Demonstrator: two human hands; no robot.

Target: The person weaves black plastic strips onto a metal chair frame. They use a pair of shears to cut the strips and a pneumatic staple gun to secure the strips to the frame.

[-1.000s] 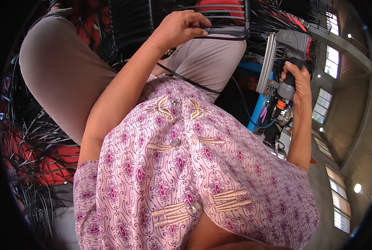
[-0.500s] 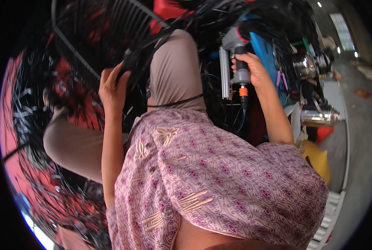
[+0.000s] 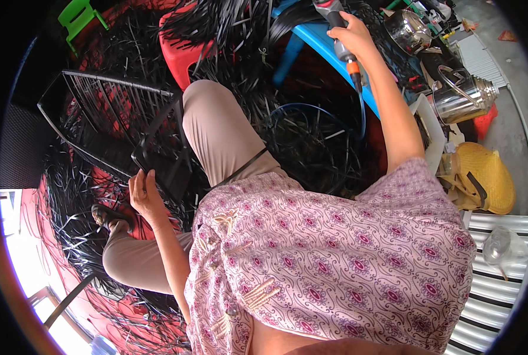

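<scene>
Up at the right, my right hand [image 3: 359, 38] is wrapped round the grey handle of an air-powered staple or nail gun [image 3: 342, 36]. An orange fitting joins its lower end to a hose, and the top picture edge cuts off its head. The tool is over a blue plastic stool or table [image 3: 320, 36]. At the left, my left hand [image 3: 147, 198] pinches the near edge of a black frame [image 3: 117, 81] strung with flat black strips. That frame leans beside my raised knee, its open side showing several parallel strips.
Loose black strips [image 3: 68, 201] pile around my legs on a red floor covering. Beyond my knee stands a red stool [image 3: 178, 59]; farther left is a green chair [image 3: 80, 22]. Along the right are a metal pot [image 3: 406, 31], a shiny kettle [image 3: 462, 100] and a yellow hat [image 3: 492, 177].
My right hand has carried the air tool up and away from me, over the blue plastic top. My left hand has moved lower, and the black frame has swung left and down from my knee.
</scene>
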